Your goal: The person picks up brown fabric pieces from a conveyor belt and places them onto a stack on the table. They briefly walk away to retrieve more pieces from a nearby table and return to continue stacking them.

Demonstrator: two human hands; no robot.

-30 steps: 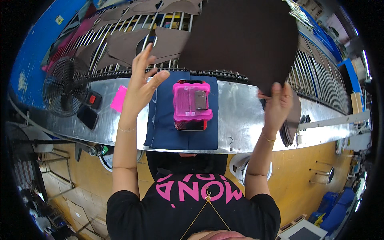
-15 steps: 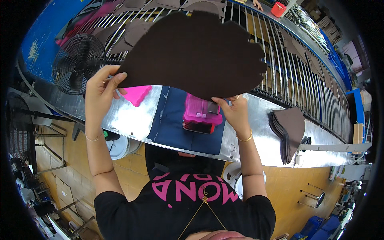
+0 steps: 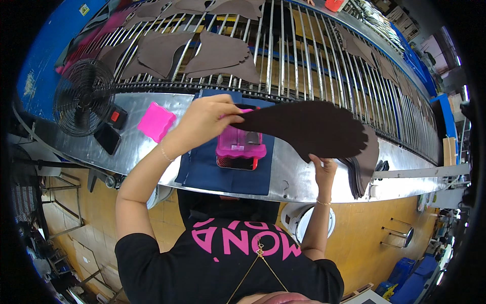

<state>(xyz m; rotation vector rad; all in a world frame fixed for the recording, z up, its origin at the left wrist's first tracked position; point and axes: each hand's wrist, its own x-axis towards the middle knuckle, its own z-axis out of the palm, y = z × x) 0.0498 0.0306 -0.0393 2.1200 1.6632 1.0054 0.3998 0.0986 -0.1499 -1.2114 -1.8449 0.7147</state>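
here's the right hand, thumb over the near edge of the dark brown panel, fingers mostly hidden beneath, apparently gripping it. just to its right, a stack of brown panels. up and to its left, the left hand pinches the narrow tip, so the panel hangs between the two, its scalloped end up and right of the right hand! it looks thin, light and bendy, likely to droop from one end, hardly slippery or fragile; edges seem the best hold, tip and broad side together. below-right of the left hand, a pink case; well beyond both, a barred rack.
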